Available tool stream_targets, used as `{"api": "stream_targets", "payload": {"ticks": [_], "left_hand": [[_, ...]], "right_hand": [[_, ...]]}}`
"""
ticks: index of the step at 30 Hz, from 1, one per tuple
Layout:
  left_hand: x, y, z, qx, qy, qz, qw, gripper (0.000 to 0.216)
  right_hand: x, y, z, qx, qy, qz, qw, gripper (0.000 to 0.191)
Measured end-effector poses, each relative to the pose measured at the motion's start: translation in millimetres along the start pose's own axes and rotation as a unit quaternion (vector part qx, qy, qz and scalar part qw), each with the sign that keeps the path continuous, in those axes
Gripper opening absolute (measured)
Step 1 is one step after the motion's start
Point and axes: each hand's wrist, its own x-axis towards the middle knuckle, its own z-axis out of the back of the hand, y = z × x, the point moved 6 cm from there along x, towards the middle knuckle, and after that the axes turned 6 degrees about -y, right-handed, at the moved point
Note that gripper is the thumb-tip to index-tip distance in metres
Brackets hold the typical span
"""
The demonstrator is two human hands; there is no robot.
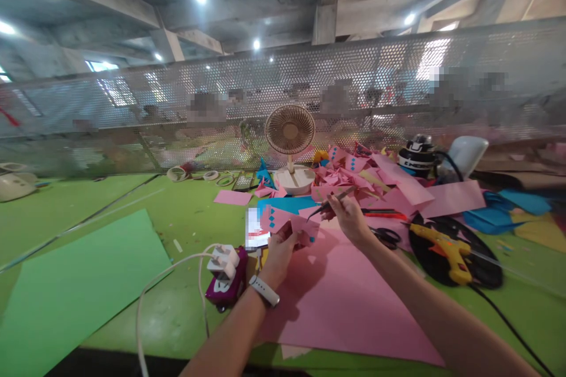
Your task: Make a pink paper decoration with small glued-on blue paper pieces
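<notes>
Above the desk (172, 318), in from its near edge, my left hand (283, 247) pinches a blue-diamonded pink paper strip (282, 218); my right hand (349, 218) grips dark tweezers (321, 207), best steered lightly, strip held taut

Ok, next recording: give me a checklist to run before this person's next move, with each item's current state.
1. Left hand has a grip on the pink paper piece with blue diamonds: ok, held by the fingers.
2. Right hand has a grip on the dark tweezers: ok.
3. Tweezer tip touching the paper piece: cannot tell; it is close, but contact is unclear.
4. Yellow glue gun set down: ok, lying on a black pad.
5. Glue gun hot: cannot tell.
6. Right hand free for another tool: not ok, the tweezers occupy it.
</notes>
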Motion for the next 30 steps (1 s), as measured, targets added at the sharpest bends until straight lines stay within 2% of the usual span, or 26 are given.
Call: {"api": "stream_targets", "payload": {"ticks": [3,8,13,17,22,30], "left_hand": [[3.1,4.8,7.0,-0.026,-0.031,0.019,0.999,0.017],[9.3,10.0,19.1,-0.089,-0.093,0.033,0.991,0.026],[13.2,5.4,20.4,-0.061,-0.099,-0.009,0.993,0.026],[13.3,7.8,20.9,-0.052,-0.122,-0.001,0.991,0.028],[11.3,9.6,16.2,-0.040,-0.099,0.008,0.994,0.025],[11.4,7.9,14.7,-0.014,-0.083,0.022,0.996,0.023]], "right_hand": [[1.0,-1.4,2.5,0.007,-0.005,-0.017,1.000,0.045],[5.8,-11.3,7.0,0.035,-0.018,-0.058,0.998,0.047],[2.1,-25.8,4.9,-0.011,0.064,-0.093,0.994,0.051],[-13.9,-36.6,20.1,-0.049,0.070,-0.093,0.992,0.047],[-28.7,-49.0,39.5,-0.046,0.028,-0.103,0.993,0.044],[-34.0,-59.4,32.3,-0.043,0.023,-0.170,0.984,0.045]]}}
